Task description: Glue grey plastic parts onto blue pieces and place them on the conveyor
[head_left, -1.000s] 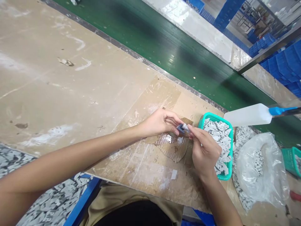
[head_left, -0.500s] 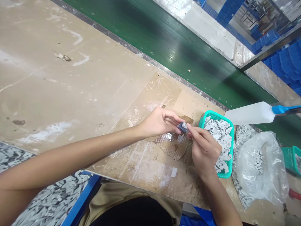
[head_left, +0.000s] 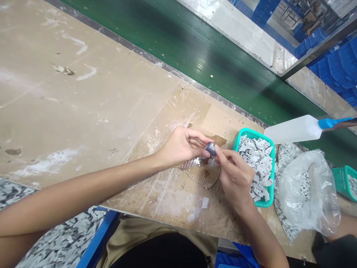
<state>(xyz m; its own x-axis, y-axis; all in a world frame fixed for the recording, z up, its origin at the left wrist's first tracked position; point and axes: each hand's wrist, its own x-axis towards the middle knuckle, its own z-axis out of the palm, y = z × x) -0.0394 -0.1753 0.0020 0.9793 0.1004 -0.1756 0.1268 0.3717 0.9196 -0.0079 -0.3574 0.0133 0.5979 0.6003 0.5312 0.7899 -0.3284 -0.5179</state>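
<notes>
Between my two hands is a small dark grey plastic part (head_left: 211,150) with a lighter piece on its upper side. My left hand (head_left: 186,146) pinches the dark part from the left, with thumb and fingers closed. From the right, my right hand (head_left: 235,172) pinches at the light piece, and its fingertips partly hide it. Below them on the bench lies a torn piece of cardboard (head_left: 201,176) with a wet, shiny patch. Close by my right hand stands a green basket (head_left: 272,178) full of small light grey parts.
A white bottle (head_left: 292,129) with a blue nozzle lies behind the basket. To the right sit a clear plastic bag (head_left: 292,201) of parts and another green basket (head_left: 341,182). A green conveyor belt (head_left: 178,48) runs behind the bench. A blue-edged bin (head_left: 97,238) of parts is at lower left.
The view has shifted slightly, and both hands stay together on the dark part, which has turned a little. Another person's arm has come in at the right edge.
</notes>
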